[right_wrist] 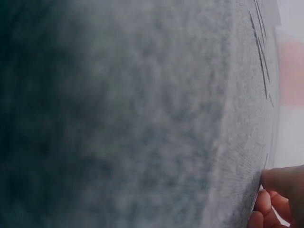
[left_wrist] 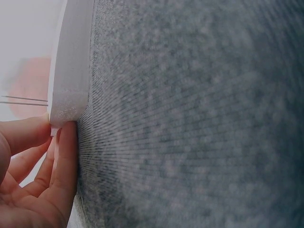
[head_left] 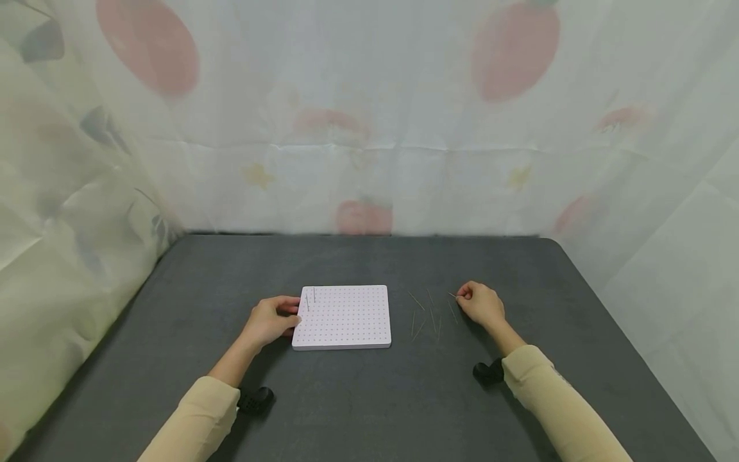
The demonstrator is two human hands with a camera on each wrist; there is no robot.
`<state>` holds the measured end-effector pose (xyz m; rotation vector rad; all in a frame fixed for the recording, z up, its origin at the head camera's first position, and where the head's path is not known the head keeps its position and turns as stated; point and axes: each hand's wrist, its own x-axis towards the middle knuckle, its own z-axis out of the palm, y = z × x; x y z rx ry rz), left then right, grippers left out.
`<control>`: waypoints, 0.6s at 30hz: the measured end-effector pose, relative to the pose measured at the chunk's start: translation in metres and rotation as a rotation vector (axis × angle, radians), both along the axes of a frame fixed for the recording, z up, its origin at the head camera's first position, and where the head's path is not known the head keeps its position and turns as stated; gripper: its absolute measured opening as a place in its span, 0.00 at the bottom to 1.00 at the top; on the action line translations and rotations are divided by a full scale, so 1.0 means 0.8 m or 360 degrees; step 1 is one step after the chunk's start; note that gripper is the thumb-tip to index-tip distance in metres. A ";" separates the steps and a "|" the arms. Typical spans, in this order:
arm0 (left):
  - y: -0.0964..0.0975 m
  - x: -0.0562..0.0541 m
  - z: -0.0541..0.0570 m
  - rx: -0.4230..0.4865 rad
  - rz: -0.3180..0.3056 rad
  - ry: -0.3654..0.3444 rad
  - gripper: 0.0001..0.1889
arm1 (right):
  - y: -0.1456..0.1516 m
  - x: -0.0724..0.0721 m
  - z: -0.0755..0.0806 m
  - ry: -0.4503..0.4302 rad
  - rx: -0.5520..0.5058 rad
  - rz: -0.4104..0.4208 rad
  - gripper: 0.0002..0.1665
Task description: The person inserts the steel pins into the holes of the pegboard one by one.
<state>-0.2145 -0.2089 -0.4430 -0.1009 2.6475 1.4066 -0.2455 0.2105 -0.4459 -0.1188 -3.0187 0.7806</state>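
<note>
A white board [head_left: 346,321] with rows of small holes lies flat on the table. My left hand [head_left: 270,321] holds its left edge, the thumb at the top edge and the fingers along the side, as the left wrist view shows. Two thin metal pins [left_wrist: 26,101] stand upright in the board near its upper left corner. To the right of the board, my right hand [head_left: 482,304] pinches another thin metal pin [head_left: 452,295] between thumb and fingers, close to the tabletop. Several loose pins [head_left: 432,319] lie scattered between the board and this hand.
The dark grey table [head_left: 369,410] has its far edge against a pale curtain [head_left: 416,192] with fruit prints. Curtains hang at both sides too. A black wrist device [head_left: 256,401] sits on the left wrist, and another black device [head_left: 487,372] on the right.
</note>
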 end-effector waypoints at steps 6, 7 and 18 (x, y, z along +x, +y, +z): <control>0.000 0.000 0.001 0.0008 -0.0005 0.0003 0.23 | -0.002 0.000 0.000 0.0017 0.0006 -0.0056 0.08; 0.001 0.000 0.001 0.0013 -0.0006 0.0004 0.23 | -0.002 0.000 0.000 0.0021 0.0011 -0.0063 0.09; 0.000 0.000 0.001 0.0006 -0.0008 0.0011 0.23 | -0.009 -0.001 0.001 0.0039 0.0100 -0.0104 0.11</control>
